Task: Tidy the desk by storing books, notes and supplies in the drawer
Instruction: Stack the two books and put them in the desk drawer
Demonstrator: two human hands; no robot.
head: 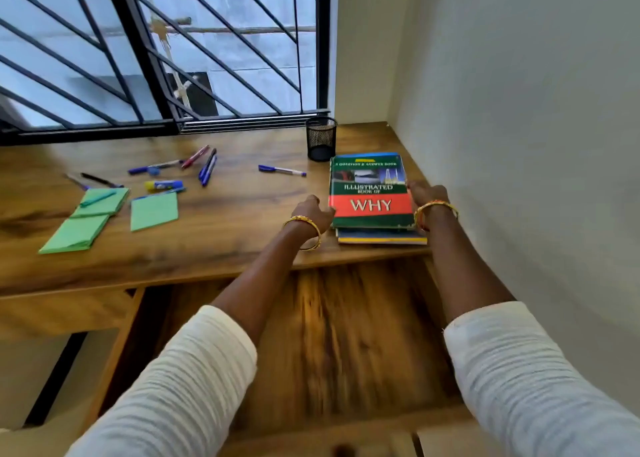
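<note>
A green and red book titled "WHY" (370,193) lies on top of another book (381,237) at the right end of the wooden desk (221,235). My left hand (313,212) grips the stack's left edge and my right hand (424,193) grips its right edge. The stack rests flat on the desk. Below the desk edge an open wooden drawer (346,339) shows its bare bottom. Green note pads (154,210) (100,202) (76,233), a glue stick (162,185) and several pens (282,169) (207,171) lie on the desk's left half.
A black mesh pen cup (321,143) stands just behind the books. A white wall (519,145) runs close along the right of the stack. A barred window (156,58) closes off the back of the desk.
</note>
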